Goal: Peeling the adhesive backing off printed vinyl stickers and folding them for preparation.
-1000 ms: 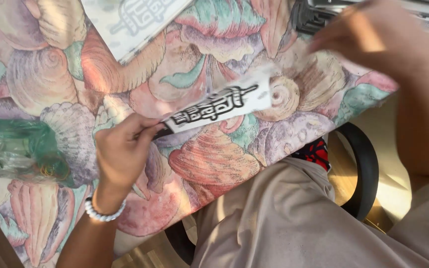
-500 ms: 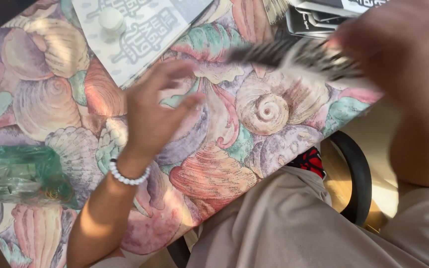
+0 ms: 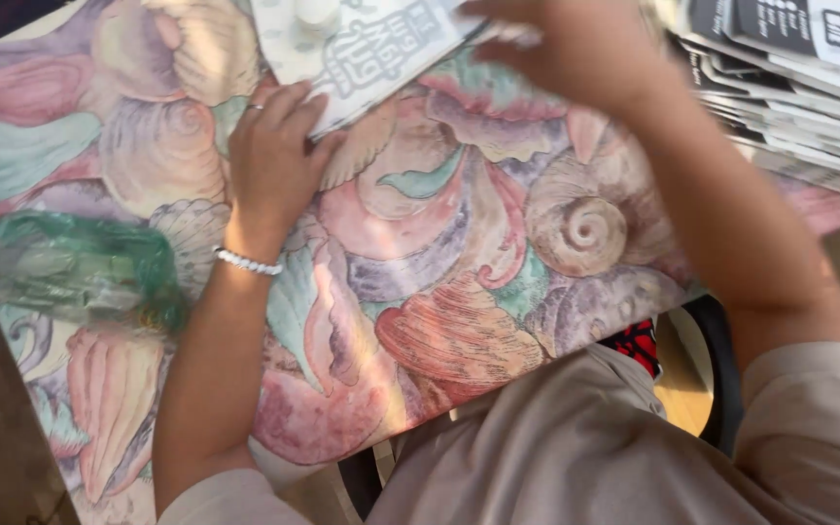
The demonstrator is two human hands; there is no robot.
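Observation:
My left hand [image 3: 272,156], with a ring and a white bead bracelet, lies flat on the shell-patterned table cover [image 3: 459,282]. Its fingertips press the near edge of a white sheet with black printed patterns [image 3: 376,49] at the top. A small white cap-like object [image 3: 315,12] stands on that sheet. My right hand [image 3: 561,53] is blurred at the sheet's right corner, fingers curled downward. Something pale shows at its fingertips, but I cannot tell whether it is paper.
A stack of black-and-white printed papers [image 3: 789,73] lies at the top right. A crumpled green plastic bag [image 3: 80,272] sits on the table's left side. The table edge runs diagonally above my lap, with a dark chair rim [image 3: 721,369] below.
My left hand let go of the printed paper strip and moved up to the white sheet. My right hand took the strip and swung from the right up to the sheet's corner.

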